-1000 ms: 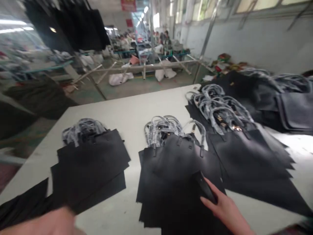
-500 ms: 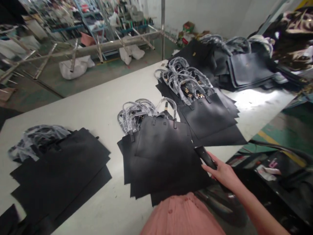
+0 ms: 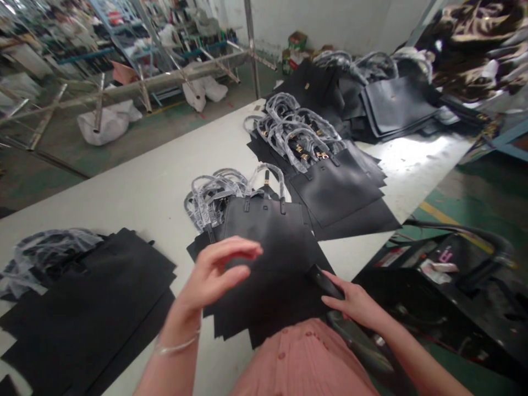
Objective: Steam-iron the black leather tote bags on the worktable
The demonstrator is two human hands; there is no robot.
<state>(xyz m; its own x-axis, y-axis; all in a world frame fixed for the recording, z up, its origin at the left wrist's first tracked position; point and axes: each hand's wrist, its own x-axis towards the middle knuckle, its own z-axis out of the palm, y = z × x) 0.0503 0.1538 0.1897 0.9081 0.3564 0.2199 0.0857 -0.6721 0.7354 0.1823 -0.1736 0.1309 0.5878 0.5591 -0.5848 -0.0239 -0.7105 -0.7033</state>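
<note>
My right hand (image 3: 353,301) is closed on a black leather-like strip (image 3: 325,281), thumb on one side and fingers on the other. The strip's squared end lies over the lower right part of a black bag panel (image 3: 268,234). This panel tops a fanned stack in front of me, with plastic-wrapped handles (image 3: 210,192) at its far edge. Over the stack's left side hovers my left hand (image 3: 214,272), empty, fingers curved and thumb apart. How far the strip runs below my right hand is hard to make out.
To the left on the white table (image 3: 136,192) lies another stack of black panels (image 3: 91,297) with wrapped handles. Further piles of bag panels (image 3: 338,187) stand to the right and at the back right. A black bin-like container (image 3: 412,308) is beside the table on the right.
My left hand has come into view from below and is now above the middle stack. My right hand, still gripping the strip, has shifted slightly left and down in the view, which has turned somewhat.
</note>
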